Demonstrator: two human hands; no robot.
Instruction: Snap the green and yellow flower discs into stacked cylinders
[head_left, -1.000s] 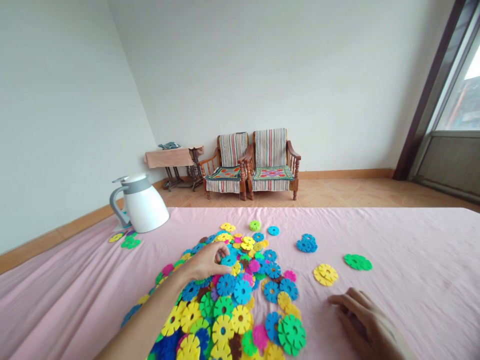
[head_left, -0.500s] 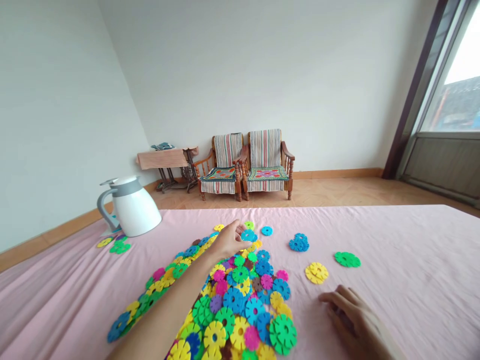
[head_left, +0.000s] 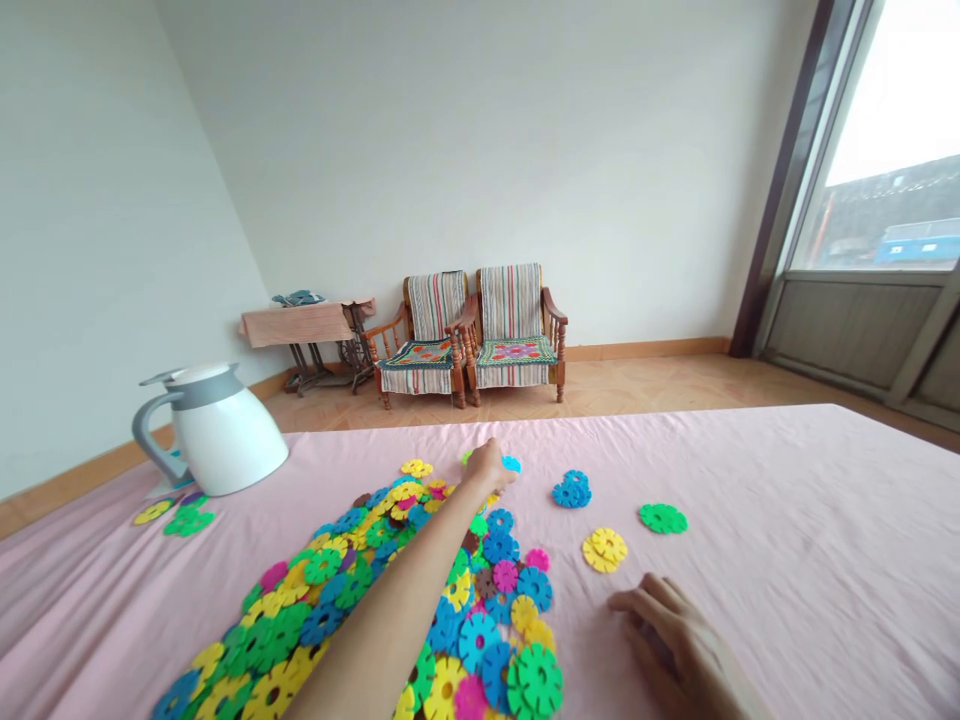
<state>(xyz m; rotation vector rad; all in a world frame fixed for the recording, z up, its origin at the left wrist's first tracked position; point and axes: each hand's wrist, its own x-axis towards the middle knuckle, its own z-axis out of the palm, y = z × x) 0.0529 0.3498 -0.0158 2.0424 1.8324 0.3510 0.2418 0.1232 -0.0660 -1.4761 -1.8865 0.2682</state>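
Above the far end of a heap of colourful plastic snowflake discs [head_left: 478, 640], my left hand [head_left: 489, 466] reaches forward with its fingers drawn together. A blue snowflake disc [head_left: 511, 464] shows at its fingertips; the hand hides much of the grip. My left forearm crosses over the heap. On the cloth at the right rests my right hand [head_left: 671, 635], loosely bent, with nothing seen in it. Beyond its fingers lie small groups sorted by colour: yellow discs [head_left: 604, 550], blue discs [head_left: 572, 490] and green discs [head_left: 663, 518].
A white and grey jug [head_left: 232, 440] stands at the table's left, with green discs [head_left: 189, 520] and a yellow disc [head_left: 153, 512] before it. Pink cloth [head_left: 787, 540] covers the table. Past its far edge are two wooden armchairs [head_left: 517, 350] and a cloth-covered sewing table [head_left: 296, 325].
The view has turned a little to the right. My left hand has moved right to the blue disc that lay apart beyond the heap. My right hand stays resting on the cloth.
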